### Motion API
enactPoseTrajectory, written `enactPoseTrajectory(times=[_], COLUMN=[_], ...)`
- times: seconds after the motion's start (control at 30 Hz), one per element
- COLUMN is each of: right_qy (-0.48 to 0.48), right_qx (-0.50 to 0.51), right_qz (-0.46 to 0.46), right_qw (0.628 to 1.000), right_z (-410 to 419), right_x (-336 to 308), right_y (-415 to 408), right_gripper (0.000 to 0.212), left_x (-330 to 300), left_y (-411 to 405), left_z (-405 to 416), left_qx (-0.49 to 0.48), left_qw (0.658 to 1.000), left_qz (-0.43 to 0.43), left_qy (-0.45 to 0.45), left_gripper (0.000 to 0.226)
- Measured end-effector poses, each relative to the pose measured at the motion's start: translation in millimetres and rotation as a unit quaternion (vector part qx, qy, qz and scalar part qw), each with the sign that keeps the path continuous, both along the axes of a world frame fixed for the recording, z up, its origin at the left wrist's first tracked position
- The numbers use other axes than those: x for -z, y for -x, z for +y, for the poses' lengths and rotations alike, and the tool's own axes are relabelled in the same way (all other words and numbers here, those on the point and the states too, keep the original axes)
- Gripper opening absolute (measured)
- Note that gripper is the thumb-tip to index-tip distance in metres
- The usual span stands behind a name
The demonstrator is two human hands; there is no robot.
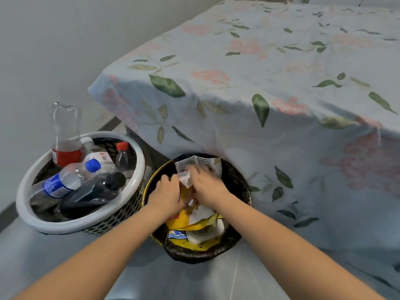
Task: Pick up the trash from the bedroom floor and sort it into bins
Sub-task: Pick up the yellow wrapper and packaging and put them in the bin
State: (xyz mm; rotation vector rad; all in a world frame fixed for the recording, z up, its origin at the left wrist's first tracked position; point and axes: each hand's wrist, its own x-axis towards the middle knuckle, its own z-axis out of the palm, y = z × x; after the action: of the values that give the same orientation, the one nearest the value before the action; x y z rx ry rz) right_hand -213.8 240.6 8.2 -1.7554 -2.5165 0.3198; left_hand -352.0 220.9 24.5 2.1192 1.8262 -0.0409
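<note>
A black mesh bin (240,187) stands on the floor beside the bed, holding yellow wrappers (179,220), white paper (202,214) and a printed packet (194,161). Both my hands are inside its mouth. My left hand (166,194) and my right hand (205,182) press on a crumpled white paper scrap (185,178) between them; the right hand is blurred. To the left stands a white-rimmed basket (28,198) filled with several plastic bottles, among them a blue-capped one (65,180) and a tall open one with a red label (65,135).
A bed with a floral sheet (270,83) fills the right and back, its cloth hanging down next to the black bin. A grey wall (54,50) lies behind the basket. Shiny grey floor (151,278) shows under my forearms.
</note>
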Motion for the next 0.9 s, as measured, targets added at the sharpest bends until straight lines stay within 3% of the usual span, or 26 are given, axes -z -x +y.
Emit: enactPoseTrajectory(times=[0.1, 0.13, 0.27, 0.37, 0.43, 0.5, 0.57, 0.67, 0.73, 0.8, 0.9], right_qy=[-0.151, -0.128, 0.179, 0.252, 0.278, 0.293, 0.26, 0.144, 0.087, 0.051, 0.011], right_qx=[-0.102, -0.131, -0.115, -0.102, -0.103, -0.11, -0.11, -0.077, -0.033, 0.056, 0.233], right_qz=[-0.102, -0.151, -0.284, -0.311, -0.314, -0.307, -0.256, 0.005, 0.175, 0.238, 0.255], right_qw=[0.978, 0.971, 0.935, 0.911, 0.902, 0.899, 0.925, 0.987, 0.98, 0.968, 0.938], right_z=[-25.2, -31.0, -39.3, -31.8, -24.9, -23.5, -27.1, -47.1, -74.9, -105.7, -161.6], right_x=[20.1, 23.5, 40.7, 52.8, 52.1, 36.0, 3.3, -56.0, -91.6, -107.1, -91.5], right_y=[-4.4, -7.4, -16.4, -14.9, -11.7, -5.4, -4.1, -33.9, -74.0, -130.0, -216.7], right_gripper=[0.054, 0.048, 0.061, 0.059, 0.058, 0.052, 0.045, 0.037, 0.032, 0.028, 0.026], left_x=[31.3, 39.2, 60.2, 63.9, 57.6, 44.3, 16.8, -27.4, -53.2, -71.7, -91.4], left_y=[-2.0, -3.2, -0.6, 9.1, 11.6, 6.9, -2.9, -16.2, -30.4, -54.6, -112.2], left_z=[-10.4, -13.1, -14.0, -10.1, -10.5, -12.2, -17.3, -23.3, -24.8, -26.0, -34.0], left_qx=[0.092, 0.106, 0.125, 0.159, 0.183, 0.186, 0.19, 0.157, 0.138, 0.145, 0.234], left_qw=[0.972, 0.956, 0.88, 0.851, 0.86, 0.898, 0.927, 0.968, 0.986, 0.984, 0.946], left_qz=[0.215, 0.272, 0.443, 0.487, 0.465, 0.387, 0.308, 0.182, 0.089, 0.041, -0.012], left_qy=[-0.005, 0.014, 0.115, 0.114, 0.1, 0.093, 0.099, 0.065, 0.002, -0.099, -0.223], left_gripper=[0.095, 0.101, 0.11, 0.099, 0.088, 0.078, 0.062, 0.034, 0.031, 0.031, 0.03])
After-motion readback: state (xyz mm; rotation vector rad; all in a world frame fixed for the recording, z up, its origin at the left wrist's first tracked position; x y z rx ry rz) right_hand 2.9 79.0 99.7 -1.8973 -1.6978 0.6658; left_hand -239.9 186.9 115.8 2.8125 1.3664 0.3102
